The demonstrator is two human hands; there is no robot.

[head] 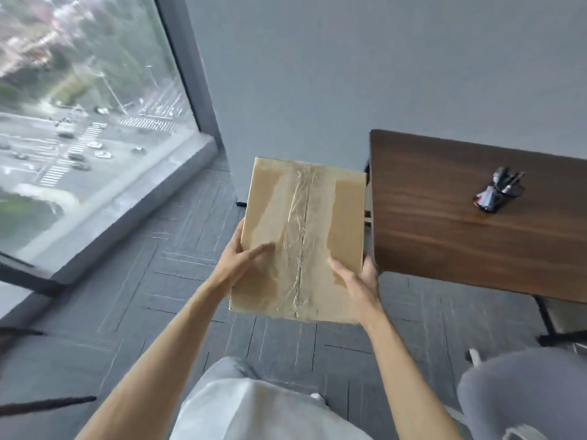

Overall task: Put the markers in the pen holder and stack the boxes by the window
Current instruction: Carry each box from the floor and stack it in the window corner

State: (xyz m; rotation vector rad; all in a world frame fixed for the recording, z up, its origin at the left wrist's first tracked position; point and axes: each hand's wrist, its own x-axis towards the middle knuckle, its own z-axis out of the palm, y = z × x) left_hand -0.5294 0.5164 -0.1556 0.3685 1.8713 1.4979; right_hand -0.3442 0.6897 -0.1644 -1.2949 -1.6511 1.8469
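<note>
Left hand (pixel 239 263) and right hand (pixel 357 282) grip taped cardboard box (pixel 301 217) by its near side edges, thumbs on top, fingers curled under, held above carpet. Beyond on the right, pen holder (pixel 495 192) with markers on wooden table (pixel 438 236). Window (pixel 79 122) far left.

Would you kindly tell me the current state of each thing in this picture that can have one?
cardboard box: taped shut, top face up, held between both hands.
left hand: grips the box's left edge, thumb on top.
right hand: grips the box's right edge, thumb on top.
pen holder: on the desk, filled.
markers: seemingly already in the pen holder; too blurred to count.
</note>
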